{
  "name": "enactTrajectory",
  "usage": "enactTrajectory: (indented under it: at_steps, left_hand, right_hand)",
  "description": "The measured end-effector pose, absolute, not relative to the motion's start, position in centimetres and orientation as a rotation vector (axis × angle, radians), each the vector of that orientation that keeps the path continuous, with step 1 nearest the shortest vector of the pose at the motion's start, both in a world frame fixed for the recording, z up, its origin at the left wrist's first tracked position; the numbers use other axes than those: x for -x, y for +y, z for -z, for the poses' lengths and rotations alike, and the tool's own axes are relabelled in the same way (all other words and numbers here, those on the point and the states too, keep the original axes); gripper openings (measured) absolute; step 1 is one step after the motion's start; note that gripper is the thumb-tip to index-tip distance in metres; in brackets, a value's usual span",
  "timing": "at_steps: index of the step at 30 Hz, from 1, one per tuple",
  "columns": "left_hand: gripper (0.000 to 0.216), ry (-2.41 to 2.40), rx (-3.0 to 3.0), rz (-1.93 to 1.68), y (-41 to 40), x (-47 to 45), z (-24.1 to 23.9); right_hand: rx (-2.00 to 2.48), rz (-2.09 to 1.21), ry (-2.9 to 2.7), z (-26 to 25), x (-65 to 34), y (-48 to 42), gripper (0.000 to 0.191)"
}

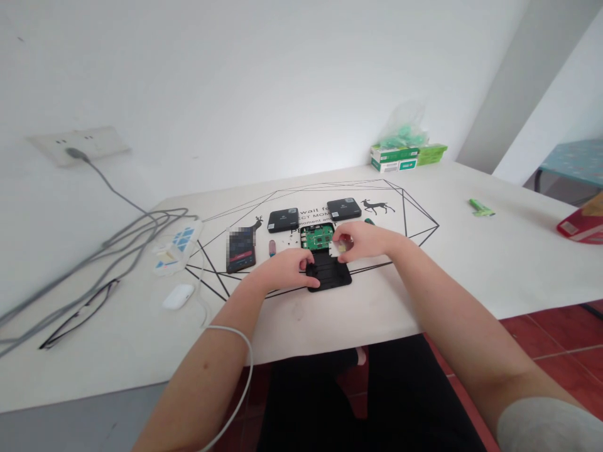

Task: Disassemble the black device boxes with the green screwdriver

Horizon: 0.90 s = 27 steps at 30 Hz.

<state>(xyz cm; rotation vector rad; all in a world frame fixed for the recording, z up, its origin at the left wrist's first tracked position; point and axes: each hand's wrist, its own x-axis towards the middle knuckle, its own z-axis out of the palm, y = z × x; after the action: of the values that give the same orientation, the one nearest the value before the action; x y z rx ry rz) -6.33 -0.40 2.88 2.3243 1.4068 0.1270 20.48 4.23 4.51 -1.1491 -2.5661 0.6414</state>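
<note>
An opened black box lies in the middle of the table, its green circuit board (319, 238) showing in the far half. Nearer to me is the black plastic cover (332, 274), inner side up. My left hand (291, 269) grips the cover's left edge between thumb and fingers. Between the fingertips of my right hand (360, 240) is a thin silvery plate (335, 248), over the right side of the board and cover; the fingers hide part of it. A screwdriver (272, 248) and some tiny dark bits lie left of the board.
Two closed black boxes (283, 220) (344, 208) stand behind. To the left are a phone (240, 248), a white earbud case (178, 296), glasses (80, 314), a compartment case (178, 248) and grey cables (136, 233). Green-and-white cartons (394, 157) stand by the wall; a white cord crosses my left forearm.
</note>
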Motion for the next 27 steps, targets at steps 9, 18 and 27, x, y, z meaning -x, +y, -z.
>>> enactTrajectory:
  at_steps: [9, 18, 27]
  left_hand:
    - [0.048, 1.358, -2.287, -0.171, 0.1, 6.6, -2.5]
    - [0.048, 1.363, -2.268, -0.172, 0.3, 6.6, -2.7]
    - [0.023, 1.664, -2.455, -0.477, 2.5, 9.6, -1.9]
  right_hand:
    - [0.781, -0.646, -2.773, -2.8, -17.1, 2.8, 0.039]
    - [0.769, -0.685, -2.811, -2.7, -17.1, 3.2, 0.045]
    - [0.865, -0.577, -2.669, -2.8, -17.7, 3.8, 0.039]
